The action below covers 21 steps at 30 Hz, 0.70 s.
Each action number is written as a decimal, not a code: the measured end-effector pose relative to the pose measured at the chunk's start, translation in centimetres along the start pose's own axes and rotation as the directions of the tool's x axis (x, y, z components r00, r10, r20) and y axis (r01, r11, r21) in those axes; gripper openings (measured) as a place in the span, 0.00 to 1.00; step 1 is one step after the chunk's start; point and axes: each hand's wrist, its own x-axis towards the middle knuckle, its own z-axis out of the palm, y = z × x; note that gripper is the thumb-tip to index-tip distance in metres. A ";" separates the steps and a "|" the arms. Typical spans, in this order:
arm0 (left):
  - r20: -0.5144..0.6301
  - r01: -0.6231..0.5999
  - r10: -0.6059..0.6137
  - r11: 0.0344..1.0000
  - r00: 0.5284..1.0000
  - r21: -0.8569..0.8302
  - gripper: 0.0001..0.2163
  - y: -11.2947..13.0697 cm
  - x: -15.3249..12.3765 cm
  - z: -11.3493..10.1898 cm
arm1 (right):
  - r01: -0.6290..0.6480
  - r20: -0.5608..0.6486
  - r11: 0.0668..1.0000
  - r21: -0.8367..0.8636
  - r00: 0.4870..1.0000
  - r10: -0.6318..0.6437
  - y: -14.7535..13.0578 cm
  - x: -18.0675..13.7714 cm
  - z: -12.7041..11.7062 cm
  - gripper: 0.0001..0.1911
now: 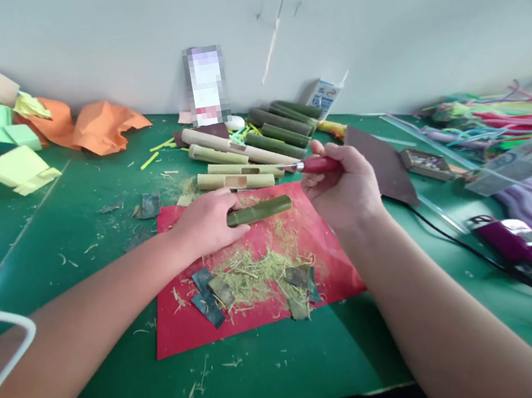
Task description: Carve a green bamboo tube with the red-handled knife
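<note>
Green table (pixel 325 378), red sheet (pixel 173 331) toward near edge. Hands apart: left hand (pixel 212 222) clamped on bamboo (pixel 268 209) by sheet's far edge, right hand (pixel 345 186) gripping tool (pixel 318 164), clear of bamboo. Probably best: brace bamboo, left hand outside tool's path.

Dark-green cylindrical bamboo piece (pixel 268 209): left end pinched between thumb and fingers of left hand (pixel 213 223), rest sticking out rightward from grip, nearly level, far end tilted slightly up, outer green skin visible. Thin pointed metal tool with glossy red handle and silver collar (pixel 322 164): handle wrapped in right hand's (pixel 345 186) grip, shaft out leftward from fingers, tip apart from bamboo piece, beyond its free end.
</note>
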 end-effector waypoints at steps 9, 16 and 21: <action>-0.027 -0.017 0.018 0.999 0.999 0.029 0.10 -0.2 0.0 0.2 | 0.111 0.241 0.936 -0.333 0.970 -0.029 0.6 -0.6 -0.4 0.28; -0.002 -0.018 0.018 1.000 1.000 0.009 0.09 -0.1 0.0 0.1 | 0.238 0.303 0.875 -0.421 0.946 -0.112 1.4 -1.7 0.1 0.20; -0.001 -0.050 0.050 0.999 0.999 0.012 0.08 -0.2 0.0 0.0 | 0.313 0.203 0.859 -0.405 0.947 -0.249 2.2 -2.4 0.7 0.12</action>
